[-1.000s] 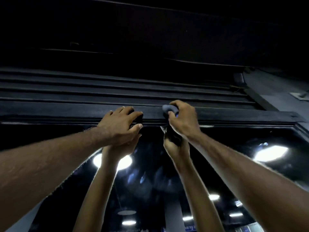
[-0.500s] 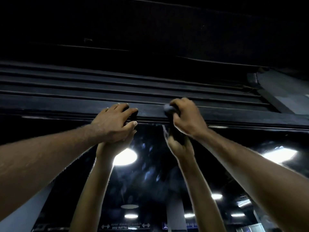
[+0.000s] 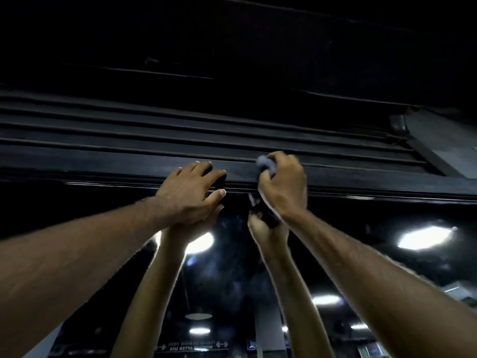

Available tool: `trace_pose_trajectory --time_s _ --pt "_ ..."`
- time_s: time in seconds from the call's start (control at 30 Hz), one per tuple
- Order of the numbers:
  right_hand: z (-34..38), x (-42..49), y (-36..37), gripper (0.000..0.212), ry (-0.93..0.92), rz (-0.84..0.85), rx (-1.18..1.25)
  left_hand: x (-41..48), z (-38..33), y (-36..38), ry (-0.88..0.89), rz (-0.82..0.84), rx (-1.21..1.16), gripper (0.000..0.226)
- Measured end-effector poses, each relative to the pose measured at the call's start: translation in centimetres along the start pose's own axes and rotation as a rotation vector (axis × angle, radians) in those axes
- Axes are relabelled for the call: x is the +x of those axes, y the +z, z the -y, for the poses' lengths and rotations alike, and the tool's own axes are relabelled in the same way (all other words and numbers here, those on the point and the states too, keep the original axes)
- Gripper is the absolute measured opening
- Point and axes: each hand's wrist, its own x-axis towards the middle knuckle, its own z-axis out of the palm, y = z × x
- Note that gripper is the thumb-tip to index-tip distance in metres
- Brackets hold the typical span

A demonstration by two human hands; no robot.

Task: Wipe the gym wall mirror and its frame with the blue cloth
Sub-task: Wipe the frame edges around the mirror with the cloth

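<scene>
Both my arms reach up to the dark top frame (image 3: 103, 166) of the wall mirror (image 3: 361, 267). My right hand (image 3: 284, 187) is closed around the bunched blue cloth (image 3: 265, 162), pressing it against the frame's upper edge; only a small fold of cloth shows above my fingers. My left hand (image 3: 191, 192) lies flat on the frame just to the left, fingers spread, thumb under the lower lip, holding nothing. Below each hand the glass shows its reflection, so a second pair of arms rises from the bottom.
Several dark horizontal ledges (image 3: 129, 125) run above the frame, with black ceiling over them. A grey beam (image 3: 438, 140) slants down at the upper right corner. The glass reflects round ceiling lights (image 3: 423, 237) and a reversed sign (image 3: 191, 346) low down.
My right hand with the cloth has shifted slightly right and upward along the frame's top edge. My left hand stays braced on the frame. The view has tilted a little.
</scene>
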Motion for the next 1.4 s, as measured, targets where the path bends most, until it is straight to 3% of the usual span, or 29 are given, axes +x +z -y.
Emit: trace_pose_trajectory --time_s 0.07,0.17,0.33,0.43,0.5,0.57,0.63,0.67,0.87,0.93,1.0,1.07,1.13,1.2,1.3,1.4 --pt "0.1 1.8 0.5 0.021 0.182 -0.087 -0.074 -0.4 1.7 -0.3 -0.016 -0.003 -0.011 0.063" --pt "1.2 3.5 1.9 0.024 0.318 0.057 -0.185 -1.1 5.0 -0.7 -0.044 -0.009 -0.003 0.073" --pt "5.3 1.2 4.9 0.019 -0.197 0.311 -0.126 -2.4 8.8 -0.9 -0.024 -0.018 0.021 0.073" --pt "5.3 0.2 4.5 0.026 -0.349 0.355 -0.053 -2.8 9.8 -1.0 -0.014 -0.02 0.01 0.072" --pt "4.2 -0.2 4.3 0.024 -0.259 0.183 -0.097 -3.3 10.9 -1.1 -0.007 -0.025 0.011 0.069" --pt "3.5 -0.9 4.3 0.026 0.034 -0.038 -0.167 -4.0 12.1 -1.1 0.006 -0.031 0.013 0.062" --pt "4.6 -2.2 5.3 0.028 0.3 -0.132 -0.16 -4.6 13.1 -1.3 0.014 -0.034 0.016 0.062" --pt "5.5 -2.9 6.0 0.029 0.344 -0.143 -0.151 -4.9 13.5 -1.4 0.012 -0.026 0.016 0.064" --pt "11.4 -4.3 9.4 0.023 -0.055 0.072 0.047 -6.6 16.8 -2.0 -0.007 -0.016 0.013 0.07" --pt "12.0 -3.5 9.6 0.019 0.002 -0.001 0.011 -7.4 17.8 -2.0 0.004 -0.009 0.021 0.071" --pt "12.0 -2.1 9.8 0.021 0.213 -0.094 -0.035 -7.8 18.6 -2.1 0.016 -0.002 0.027 0.071" --pt "12.4 -0.8 10.4 0.025 0.339 -0.067 -0.122 -8.0 19.5 -2.2 0.017 -0.004 0.023 0.071" --pt "13.8 0.0 11.4 0.023 0.283 0.037 -0.158 -8.1 20.4 -2.4 0.002 -0.007 0.013 0.074" --pt "15.8 -0.2 12.3 0.016 0.074 0.168 -0.123 -8.4 21.5 -2.6 -0.011 -0.016 0.012 0.076" --pt "17.1 -1.4 12.5 0.022 -0.262 0.345 -0.093 -9.3 22.7 -2.7 0.01 -0.015 0.019 0.076" --pt "15.1 -2.1 11.6 0.021 -0.235 0.266 -0.06 -10.0 23.1 -2.9 0.02 0.0 0.009 0.079"
